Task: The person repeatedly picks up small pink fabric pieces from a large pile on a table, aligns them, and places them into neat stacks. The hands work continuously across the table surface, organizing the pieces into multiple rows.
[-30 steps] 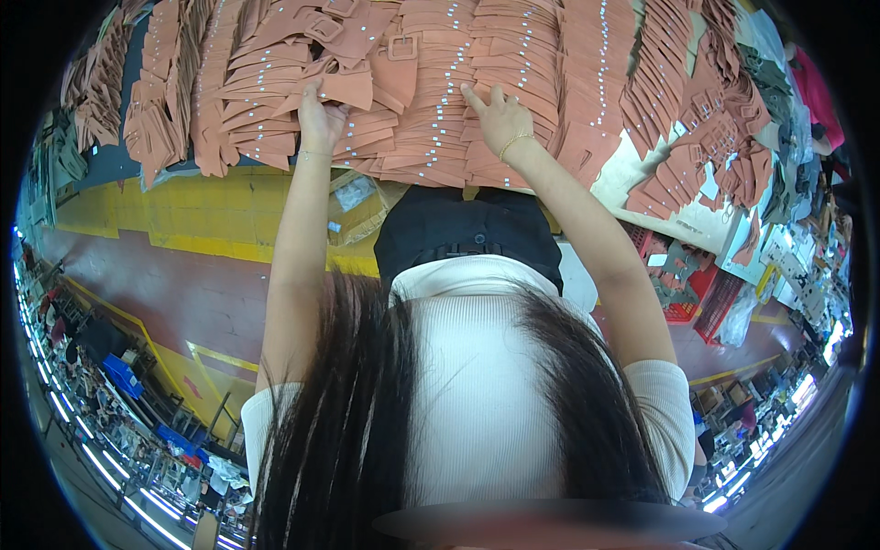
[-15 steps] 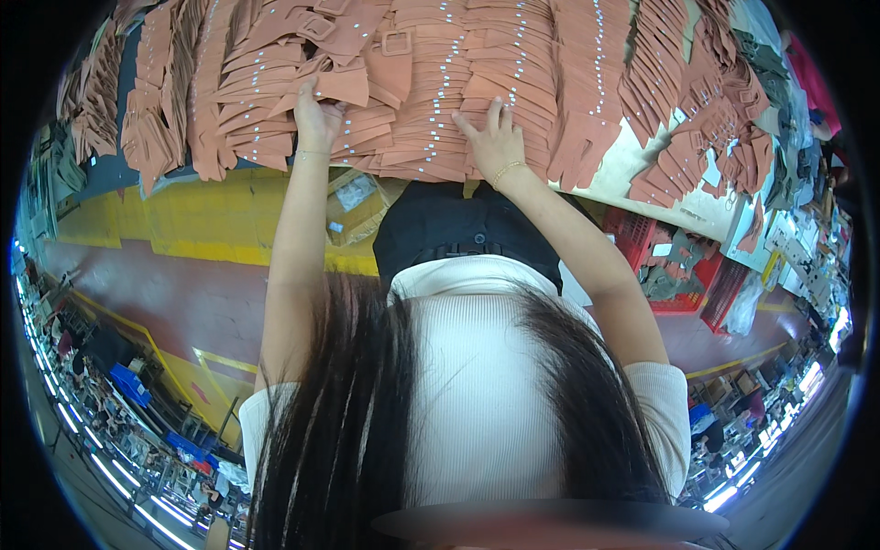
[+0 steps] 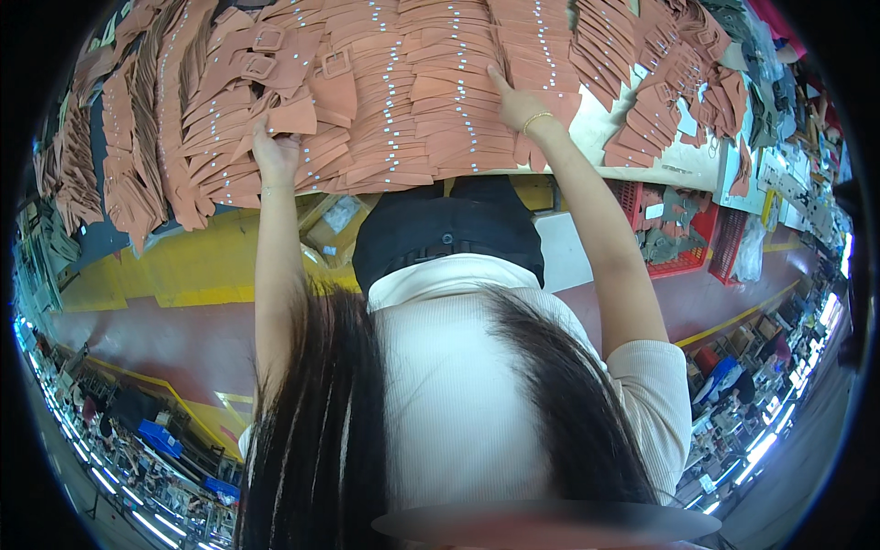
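My left hand [image 3: 278, 158] is closed on the edge of a flat salmon-coloured cut piece [image 3: 291, 118], fingers and thumb pinching it above the other pieces. Whether it is fabric or leather I cannot tell. My right hand [image 3: 519, 105] has its index finger stretched out over the border between two overlapping rows, with the other fingers curled and partly hidden. It appears to hold nothing. Under it runs a row of salmon pieces [image 3: 449, 119] with small white labels. Beyond my left hand lie salmon pieces with square buckles [image 3: 335, 62].
More salmon strips [image 3: 124, 174] fan out along the table at the left. A pale table surface [image 3: 674, 163] shows at the right. Below it stands a red crate [image 3: 706, 225] with grey-green scraps. A cardboard box [image 3: 318, 234] sits beneath the table's front edge.
My right hand has moved rightward across the rows, its spread fingers now drawn in except the index finger. My left hand still pinches the piece. The whole view has shifted.
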Available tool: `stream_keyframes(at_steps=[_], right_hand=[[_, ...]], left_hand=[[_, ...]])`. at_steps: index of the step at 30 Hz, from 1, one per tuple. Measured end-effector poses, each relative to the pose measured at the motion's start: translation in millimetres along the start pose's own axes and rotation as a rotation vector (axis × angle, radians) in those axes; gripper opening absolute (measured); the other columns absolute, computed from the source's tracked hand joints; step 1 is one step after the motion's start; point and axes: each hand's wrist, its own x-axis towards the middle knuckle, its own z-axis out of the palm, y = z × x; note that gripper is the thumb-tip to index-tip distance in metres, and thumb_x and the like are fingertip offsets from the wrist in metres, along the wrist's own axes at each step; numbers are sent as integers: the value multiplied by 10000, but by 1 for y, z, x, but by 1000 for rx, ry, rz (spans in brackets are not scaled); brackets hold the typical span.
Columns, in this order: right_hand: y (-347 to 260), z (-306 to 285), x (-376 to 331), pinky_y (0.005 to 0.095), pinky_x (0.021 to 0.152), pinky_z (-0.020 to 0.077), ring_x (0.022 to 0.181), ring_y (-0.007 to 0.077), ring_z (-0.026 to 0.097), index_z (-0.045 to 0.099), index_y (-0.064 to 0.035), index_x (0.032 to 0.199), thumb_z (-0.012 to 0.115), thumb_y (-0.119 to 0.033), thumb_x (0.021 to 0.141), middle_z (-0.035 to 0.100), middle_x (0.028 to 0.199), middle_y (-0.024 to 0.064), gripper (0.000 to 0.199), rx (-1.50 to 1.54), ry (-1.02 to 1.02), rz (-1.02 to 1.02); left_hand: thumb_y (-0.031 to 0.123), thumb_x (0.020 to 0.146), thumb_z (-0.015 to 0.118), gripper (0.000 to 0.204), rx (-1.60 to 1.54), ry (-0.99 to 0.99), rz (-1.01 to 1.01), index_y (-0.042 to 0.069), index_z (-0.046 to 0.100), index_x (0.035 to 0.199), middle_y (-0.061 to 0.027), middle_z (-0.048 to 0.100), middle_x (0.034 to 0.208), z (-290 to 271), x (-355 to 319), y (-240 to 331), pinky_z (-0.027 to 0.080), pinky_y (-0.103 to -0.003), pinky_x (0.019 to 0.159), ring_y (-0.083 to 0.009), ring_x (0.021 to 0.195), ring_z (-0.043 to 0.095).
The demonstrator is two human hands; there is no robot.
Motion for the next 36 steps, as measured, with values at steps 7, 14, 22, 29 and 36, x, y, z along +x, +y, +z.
stream_keyframes(at_steps=[7, 14, 22, 29, 36], right_hand=[[2, 18, -18, 456, 679, 498, 753, 351, 655, -35, -372, 1468, 422, -16, 825, 656, 865, 233, 866, -40, -79, 40], [1, 21, -18, 456, 671, 503, 750, 355, 656, -26, -368, 1470, 428, -19, 819, 658, 868, 228, 867, -16, -53, 45], [0, 21, -19, 455, 700, 522, 770, 354, 657, -32, -348, 1471, 580, -202, 826, 664, 877, 208, 901, -23, -40, 33], [-4, 23, -23, 444, 699, 529, 779, 344, 660, -42, -320, 1474, 606, -253, 828, 669, 887, 195, 917, -55, -8, 38], [-3, 28, -22, 434, 698, 535, 782, 338, 661, -46, -291, 1477, 605, -270, 840, 673, 885, 185, 911, -52, -3, 29]], left_hand=[[237, 879, 535, 229, 18, -1, -19, 88, 540, 1053, -74, 598, 1061, -2, 0, 2, 488, -352, 730, -212, 946, 582], [234, 881, 533, 244, 5, -17, -18, 92, 532, 1080, -71, 600, 1067, 2, -2, 2, 484, -358, 732, -217, 951, 581], [236, 887, 521, 233, 6, -8, 0, 98, 530, 1074, -75, 603, 1062, 5, -3, 1, 487, -358, 728, -220, 951, 585], [244, 885, 521, 202, 34, -24, -8, 109, 531, 1034, -61, 613, 1038, 0, 2, 1, 479, -341, 694, -204, 923, 590], [236, 881, 526, 244, 17, -13, 0, 86, 526, 1074, -83, 601, 1079, 4, -2, 1, 502, -362, 744, -219, 956, 591]])
